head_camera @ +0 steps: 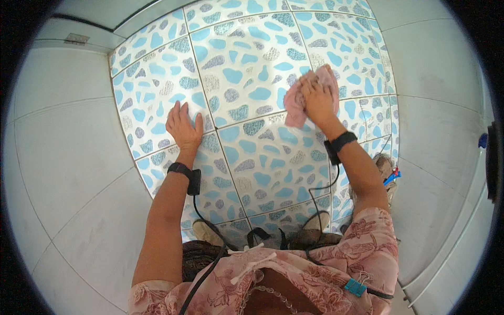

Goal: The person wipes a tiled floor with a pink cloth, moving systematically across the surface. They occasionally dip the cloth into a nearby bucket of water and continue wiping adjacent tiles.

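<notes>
Blue and grey pebble-patterned floor tiles lie before me. On the right side of the floor, my right hand presses down on a crumpled pink cloth, its fingers spread over the fabric. The cloth sticks out on both sides of the hand and lies across a tile joint. My left hand is over the tiles to the left, fingers somewhat apart and nothing in it. Both wrists wear black straps with small black boxes and cables.
Pale tiled walls stand close on both sides. At the right wall, near my right elbow, lies a brownish bundle with a blue and red item. My shoes are below me. Black cables hang from the wrists.
</notes>
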The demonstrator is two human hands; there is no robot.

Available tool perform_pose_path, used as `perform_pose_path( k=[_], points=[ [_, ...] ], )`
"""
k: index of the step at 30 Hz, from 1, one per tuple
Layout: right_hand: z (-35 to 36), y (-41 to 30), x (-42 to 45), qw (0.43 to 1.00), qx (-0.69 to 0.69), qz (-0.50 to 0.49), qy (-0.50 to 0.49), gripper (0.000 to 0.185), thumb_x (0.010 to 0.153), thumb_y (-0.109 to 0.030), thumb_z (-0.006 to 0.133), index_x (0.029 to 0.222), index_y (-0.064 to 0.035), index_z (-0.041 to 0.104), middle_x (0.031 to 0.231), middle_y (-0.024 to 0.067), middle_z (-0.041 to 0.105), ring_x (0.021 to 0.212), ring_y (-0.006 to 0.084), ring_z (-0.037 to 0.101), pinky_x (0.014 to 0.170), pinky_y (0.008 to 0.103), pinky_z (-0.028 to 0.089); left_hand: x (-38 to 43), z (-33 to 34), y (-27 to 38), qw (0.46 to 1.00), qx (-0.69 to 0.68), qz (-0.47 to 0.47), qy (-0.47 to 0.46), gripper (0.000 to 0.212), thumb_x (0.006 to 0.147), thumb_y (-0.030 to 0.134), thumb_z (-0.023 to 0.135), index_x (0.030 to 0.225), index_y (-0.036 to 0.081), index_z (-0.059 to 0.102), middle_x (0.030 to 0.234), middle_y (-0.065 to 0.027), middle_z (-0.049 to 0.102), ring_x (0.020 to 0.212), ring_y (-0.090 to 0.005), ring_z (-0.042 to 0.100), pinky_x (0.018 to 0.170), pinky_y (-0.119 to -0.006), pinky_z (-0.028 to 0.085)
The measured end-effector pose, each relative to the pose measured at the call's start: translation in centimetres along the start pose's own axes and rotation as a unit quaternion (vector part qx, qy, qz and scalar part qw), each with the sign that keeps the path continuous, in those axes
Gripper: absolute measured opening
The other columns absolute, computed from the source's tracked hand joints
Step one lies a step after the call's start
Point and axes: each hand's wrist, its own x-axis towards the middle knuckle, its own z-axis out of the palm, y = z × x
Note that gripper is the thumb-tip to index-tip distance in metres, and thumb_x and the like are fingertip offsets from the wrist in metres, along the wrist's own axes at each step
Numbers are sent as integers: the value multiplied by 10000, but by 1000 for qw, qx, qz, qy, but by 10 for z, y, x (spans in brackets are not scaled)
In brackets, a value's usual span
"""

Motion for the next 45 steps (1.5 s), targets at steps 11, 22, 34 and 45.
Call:
perform_pose_path(
  k=[11, 22, 34, 45],
  points=[
    [-23, -5, 23, 994, -57, 34, -83, 600, 731, -129, 663, 1290, -55, 459, 1333, 162, 491, 1204, 332, 454, 992, 468, 333, 3, -4, 2, 1000, -11, 1, 3, 545, 857, 414, 547, 1269, 62, 500, 1406, -139, 394, 1295, -342, 317, 1060, -481, 178],
    [44, -215, 114, 990, 121, 9, -75, 542, 885, -462, 486, 1222, -42, 538, 1319, 205, 489, 1244, 387, 433, 1037, 616, 202, 5, -1, -3, 1000, -22, -22, 5, 424, 874, 261, 468, 1247, 71, 531, 1385, -125, 434, 1292, -310, 344, 1064, -461, 189],
    [-9, 272, -51, 875, -422, 159, 174, 477, 987, -343, 283, 1273, -21, 488, 1236, 197, 559, 1171, 326, 509, 1026, 435, 344, 7, 13, 20, 999, -29, -22, -15, 450, 912, 291, 419, 1309, 84, 471, 1421, -123, 383, 1311, -310, 312, 1066, -467, 167],
    [90, -183, 186, 991, 61, -67, 102, 619, 818, -550, 518, 1155, -37, 601, 1237, 250, 533, 1163, 358, 509, 1028, 498, 331, 7, -3, 6, 999, -3, -29, -45, 485, 878, 288, 424, 1303, 56, 465, 1423, -143, 371, 1310, -322, 301, 1079, -459, 150]
  ],
)
